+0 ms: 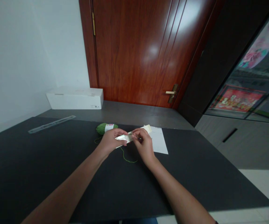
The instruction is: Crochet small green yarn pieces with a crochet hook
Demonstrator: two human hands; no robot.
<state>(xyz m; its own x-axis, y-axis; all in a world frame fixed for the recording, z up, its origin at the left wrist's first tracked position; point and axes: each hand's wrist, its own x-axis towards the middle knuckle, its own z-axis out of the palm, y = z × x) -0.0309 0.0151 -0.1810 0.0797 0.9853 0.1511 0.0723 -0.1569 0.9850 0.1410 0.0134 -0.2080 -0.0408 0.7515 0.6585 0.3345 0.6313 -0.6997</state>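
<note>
My left hand [112,140] grips the left part of a long, pale, shiny flat strip [122,138], thumb on its near side. My right hand [143,141] is closed in a pinch at the strip's middle, and what its fingertips hold is too small to make out. Behind my left hand lies a ball of green yarn [100,128] with a white paper band [109,127]. A loose green strand [126,159] hangs from below the strip and curves over the dark tabletop [115,186]. The strip's far right end sticks out beyond my right hand.
A white sheet of paper [159,141] lies just right of my right hand. At the left is a clear ruler [52,123]. A long white box [76,99] stands at the back by the wall, before a brown door [134,56]. A cabinet [230,133] flanks the right side.
</note>
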